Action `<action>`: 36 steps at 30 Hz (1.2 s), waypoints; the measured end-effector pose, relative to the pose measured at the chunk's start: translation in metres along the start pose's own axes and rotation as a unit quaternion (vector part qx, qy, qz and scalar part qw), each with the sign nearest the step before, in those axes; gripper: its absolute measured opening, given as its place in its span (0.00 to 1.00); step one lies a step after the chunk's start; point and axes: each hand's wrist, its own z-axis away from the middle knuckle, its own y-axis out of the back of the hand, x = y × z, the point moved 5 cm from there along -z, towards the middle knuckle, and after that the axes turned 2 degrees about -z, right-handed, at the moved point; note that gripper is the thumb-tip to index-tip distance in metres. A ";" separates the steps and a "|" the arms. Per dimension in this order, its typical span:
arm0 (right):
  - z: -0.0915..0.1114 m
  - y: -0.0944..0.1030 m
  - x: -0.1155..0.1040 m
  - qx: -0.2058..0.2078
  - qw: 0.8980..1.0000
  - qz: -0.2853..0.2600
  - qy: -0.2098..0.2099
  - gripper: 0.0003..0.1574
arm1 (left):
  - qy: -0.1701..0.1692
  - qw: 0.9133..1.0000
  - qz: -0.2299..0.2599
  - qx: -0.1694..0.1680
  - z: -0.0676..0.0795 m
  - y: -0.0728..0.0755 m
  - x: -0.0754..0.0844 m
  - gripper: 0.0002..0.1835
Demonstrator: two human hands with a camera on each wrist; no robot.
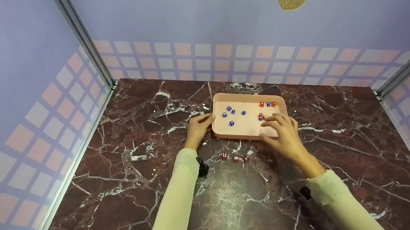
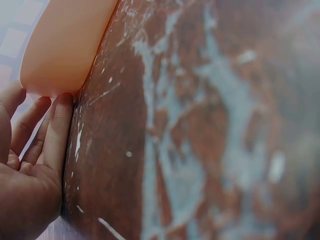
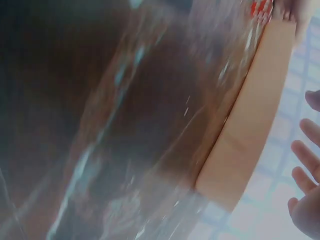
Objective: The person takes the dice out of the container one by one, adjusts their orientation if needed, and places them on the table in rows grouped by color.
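A shallow peach-coloured tray (image 1: pixel 240 137) sits on the marble tabletop. My left hand (image 1: pixel 198 129) is at its left end, the fingertips (image 2: pixel 64 102) against the end wall in the left wrist view. Over the tray's right part hovers my right hand (image 1: pixel 283 134), fingers spread and slightly bent, with nothing seen between them in the right wrist view. Just beside its fingertips is a small cluster of red and blue dice (image 1: pixel 261 116), partly hidden. Several blue dice (image 1: pixel 231 123) are scattered in the tray's left half. Two red dice and a blue die (image 1: pixel 268 104) line up near the back right.
Three red dice (image 1: pixel 236 159) lie on the dark red marble tabletop (image 1: pixel 142 190) in front of the tray. A patterned purple wall (image 1: pixel 192 27) rises behind, with side panels at left and right. Dark bands (image 1: pixel 201 166) sit at both wrists.
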 end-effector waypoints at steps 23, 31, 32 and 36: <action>-0.033 0.000 0.058 -0.062 0.988 0.088 -0.106 0.25 | 0.007 1.000 -0.018 0.008 0.002 0.000 -0.007 0.17; -0.042 0.001 0.064 -0.080 0.984 0.111 -0.112 0.21 | 0.001 1.000 -0.010 0.001 -0.002 -0.001 -0.001 0.17; -0.043 0.000 0.063 -0.081 0.984 0.115 -0.110 0.21 | 0.000 1.000 -0.010 0.001 -0.003 -0.001 0.000 0.17; -0.045 -0.006 0.064 -0.096 0.981 0.130 -0.104 0.22 | -0.001 1.000 -0.017 0.002 -0.002 0.001 0.000 0.17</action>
